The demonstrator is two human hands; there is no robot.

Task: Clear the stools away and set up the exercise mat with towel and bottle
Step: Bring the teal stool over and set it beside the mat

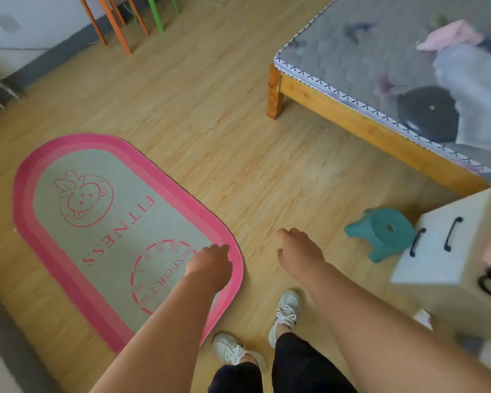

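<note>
An oval exercise mat (pixel 97 222) with a pink border and "FITNESS" print lies flat on the wooden floor at the left. My left hand (pixel 210 265) hovers over the mat's near right edge, fingers loosely curled, holding nothing. My right hand (pixel 299 251) hangs over bare floor just right of the mat, empty too. A small teal plastic stool (pixel 383 234) stands on the floor at the right, beside a white cabinet. A pink cloth (pixel 451 35) lies on the bed at the top right. No bottle is in view.
A wooden bed frame (pixel 352 109) with a grey mattress, clothes and a black round object fills the upper right. The white cabinet (pixel 442 251) with black handles stands at the right. Orange and green chair legs (pixel 116 26) stand at the top left. My feet (pixel 284 313) are near the mat's end.
</note>
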